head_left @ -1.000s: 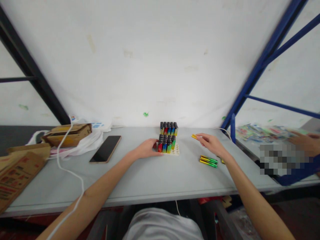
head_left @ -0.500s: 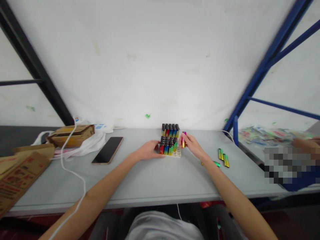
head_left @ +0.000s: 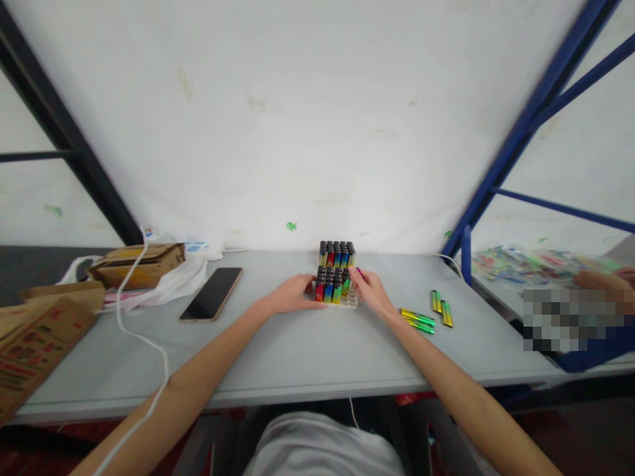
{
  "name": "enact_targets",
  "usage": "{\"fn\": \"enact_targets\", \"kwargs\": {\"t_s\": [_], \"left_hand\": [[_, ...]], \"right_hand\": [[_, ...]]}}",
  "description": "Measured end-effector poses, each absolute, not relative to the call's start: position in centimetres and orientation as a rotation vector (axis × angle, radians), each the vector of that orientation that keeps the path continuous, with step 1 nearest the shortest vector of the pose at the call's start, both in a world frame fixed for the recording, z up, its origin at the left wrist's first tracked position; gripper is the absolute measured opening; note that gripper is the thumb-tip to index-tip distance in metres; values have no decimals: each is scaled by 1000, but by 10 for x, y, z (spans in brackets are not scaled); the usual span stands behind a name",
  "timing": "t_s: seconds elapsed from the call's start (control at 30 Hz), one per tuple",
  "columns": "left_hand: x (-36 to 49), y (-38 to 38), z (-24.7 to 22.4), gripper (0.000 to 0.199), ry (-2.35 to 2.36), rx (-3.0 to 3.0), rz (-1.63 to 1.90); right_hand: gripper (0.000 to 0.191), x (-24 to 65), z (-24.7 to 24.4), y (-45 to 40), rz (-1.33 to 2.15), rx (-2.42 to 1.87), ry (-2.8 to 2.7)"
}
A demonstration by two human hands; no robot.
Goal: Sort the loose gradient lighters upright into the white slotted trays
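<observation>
A white tray [head_left: 351,303] holds upright, colourful lighters [head_left: 328,291] with black tops, and several holes on its right side are bare. My left hand [head_left: 298,293] grips the tray's left end, thumb at the front. At the right side, my right hand [head_left: 366,288] pinches a purple lighter [head_left: 359,270], mostly hidden by the fingers, over the tray. Just behind stands a second block of lighters [head_left: 338,254]. Green and yellow lighters [head_left: 417,321] lie beside my right forearm, and two more [head_left: 441,309] lie farther right.
A black-screened phone [head_left: 211,294] lies left of my left hand. Cardboard boxes [head_left: 139,266], plastic bags and a white cable [head_left: 143,340] are at the left. Beyond the blue frame [head_left: 501,165], another person's hand [head_left: 602,285] is near a colourful pile.
My right hand has moved slightly left and down with the purple lighter, bringing it over the tray. The lighters beside my right forearm are now more exposed.
</observation>
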State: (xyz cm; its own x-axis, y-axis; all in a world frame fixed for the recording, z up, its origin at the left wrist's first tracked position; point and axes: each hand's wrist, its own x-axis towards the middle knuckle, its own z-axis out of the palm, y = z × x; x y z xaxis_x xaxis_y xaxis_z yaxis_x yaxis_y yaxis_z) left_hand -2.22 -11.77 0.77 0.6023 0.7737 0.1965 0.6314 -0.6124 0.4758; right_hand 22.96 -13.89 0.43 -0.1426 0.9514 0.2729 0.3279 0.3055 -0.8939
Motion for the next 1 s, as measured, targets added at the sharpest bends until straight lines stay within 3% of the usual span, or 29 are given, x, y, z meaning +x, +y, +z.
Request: {"fn": "enact_targets", "kwargs": {"t_s": [0.33,0.87,1.0], "left_hand": [[-23,-117,6,59,1134,2445,559],[-23,-116,5,56,1137,2451,544],[-24,-116,4,58,1134,2442,565]], "right_hand": [[46,231,-5,-135,678,-1276,-1595],[41,251,34,-159,272,-994,-2024],[42,251,32,-160,419,-1040,-2134]]}}
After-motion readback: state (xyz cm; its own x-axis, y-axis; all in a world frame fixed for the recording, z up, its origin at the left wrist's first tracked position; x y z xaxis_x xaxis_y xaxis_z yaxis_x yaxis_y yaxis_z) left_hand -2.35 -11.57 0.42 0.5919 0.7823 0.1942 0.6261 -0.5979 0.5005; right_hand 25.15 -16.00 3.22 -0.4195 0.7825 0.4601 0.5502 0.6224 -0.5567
